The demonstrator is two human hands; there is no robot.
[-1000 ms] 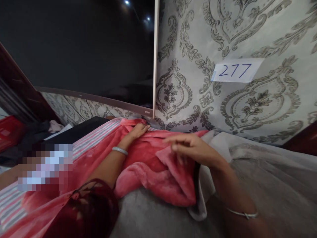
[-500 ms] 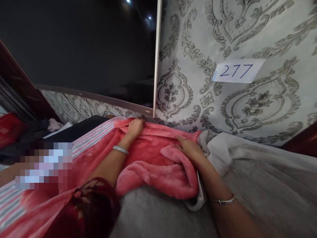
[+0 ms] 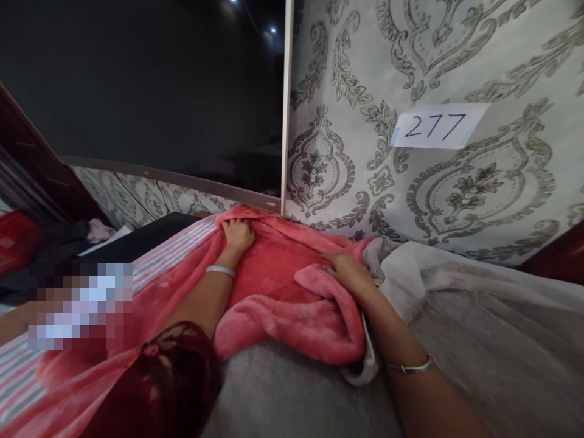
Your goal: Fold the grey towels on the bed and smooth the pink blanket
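Note:
A red plush cloth (image 3: 274, 267) with a pink, white and grey striped part (image 3: 176, 246) lies spread in front of me; whether it is a blanket or a garment I cannot tell. My left hand (image 3: 238, 234) rests on its far left part, fingers spread over the plush near a folded-over far edge. Further right, my right hand (image 3: 349, 272) touches the cloth with its fingers stretched towards the left. Below that hand, a thick pink fold (image 3: 292, 331) curls round, with a pale edging at its right end.
Under the cloth is a grey plush cover (image 3: 301, 395), with a sheer whitish cloth (image 3: 438, 267) to the right. A large dark screen (image 3: 150, 91) stands behind. A paper marked 277 (image 3: 440, 126) hangs on the patterned wall. A blurred patch hides part of the left side.
My left hand has shifted slightly left and its fingers have gone from closed at the far edge to spread. The far edge there now lies folded over. My right hand stays put.

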